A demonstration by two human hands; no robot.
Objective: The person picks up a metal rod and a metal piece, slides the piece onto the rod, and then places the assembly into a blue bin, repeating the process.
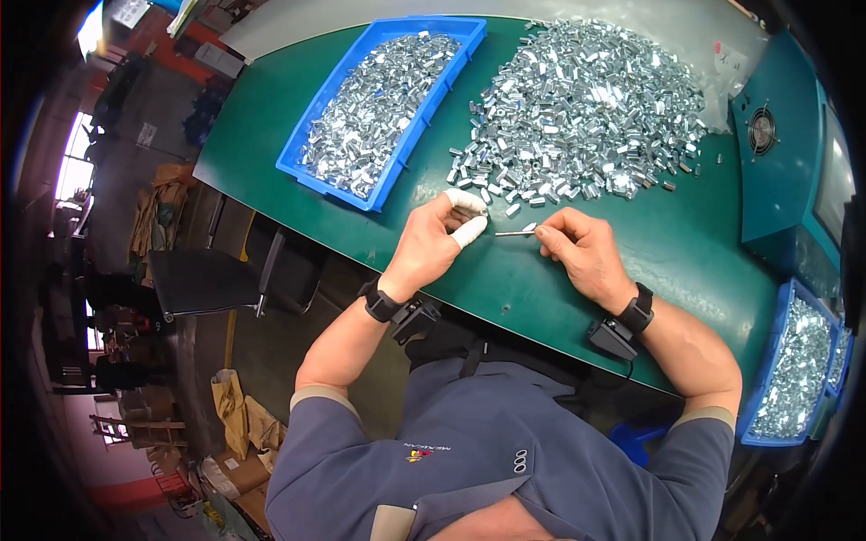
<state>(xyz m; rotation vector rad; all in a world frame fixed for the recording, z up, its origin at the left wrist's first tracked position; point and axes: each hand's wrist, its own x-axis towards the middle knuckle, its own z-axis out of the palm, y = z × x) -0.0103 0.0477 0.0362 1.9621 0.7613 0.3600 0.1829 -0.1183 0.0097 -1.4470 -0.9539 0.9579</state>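
My left hand (pixel 431 236), with white coverings on its thumb and forefinger, is closed at the fingertips on a small shiny metal piece (pixel 483 213), mostly hidden by the fingers. Just to the right, my right hand (pixel 582 252) pinches a thin metal rod (pixel 514 234) that points left toward the left fingertips. A small gap separates the rod's tip from the left hand. Beyond both hands spreads a large heap of small silvery metal pieces (pixel 586 99), some lying loose close to the fingers.
A blue tray (pixel 397 167) full of similar pieces stands at the far left of the green table (pixel 253 135). At right is a teal machine (pixel 785 153) with a fan grille. Another filled blue tray (pixel 750 424) sits below it. A black chair (pixel 207 279) stands left.
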